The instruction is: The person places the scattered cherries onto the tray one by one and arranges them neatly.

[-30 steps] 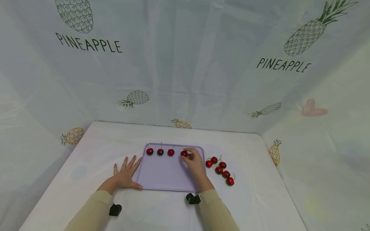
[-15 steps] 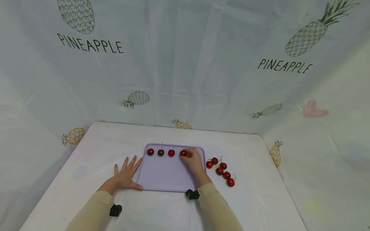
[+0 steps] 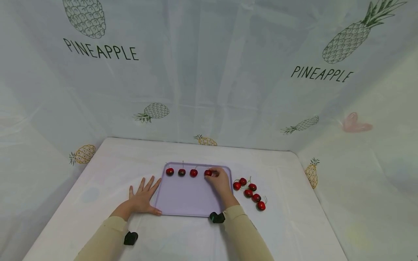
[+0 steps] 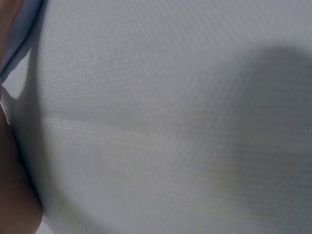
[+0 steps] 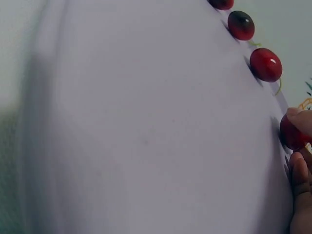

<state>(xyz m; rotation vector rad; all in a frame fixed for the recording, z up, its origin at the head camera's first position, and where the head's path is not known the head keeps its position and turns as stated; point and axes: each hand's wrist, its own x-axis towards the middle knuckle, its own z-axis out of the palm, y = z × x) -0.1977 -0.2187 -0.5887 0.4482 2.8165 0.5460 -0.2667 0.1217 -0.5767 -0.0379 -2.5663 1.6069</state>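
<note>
In the head view a purple tray [image 3: 187,195] lies on the white table, with three red cherries [image 3: 193,173] spaced along its far edge. To their right, my right hand [image 3: 221,185] pinches a fourth cherry [image 3: 208,173] between thumb and fingers. The right wrist view shows that cherry [image 5: 291,134] between the fingertips, beside the row on the tray. My left hand [image 3: 141,199] rests with fingers spread at the tray's left edge, its thumb by the near left corner. Only part of the left hand [image 4: 17,185] shows in the left wrist view.
Right of the tray several loose cherries [image 3: 248,193] with stems lie on the white table [image 3: 294,217]. A black object [image 3: 131,238] is at the left wrist, another [image 3: 217,217] at the right wrist. Behind the table hangs a pineapple-print sheet [image 3: 228,108].
The right hand and its cherry have shifted only slightly, first a little left and then back right. The left hand and the three cherries in the row have stayed in place.
</note>
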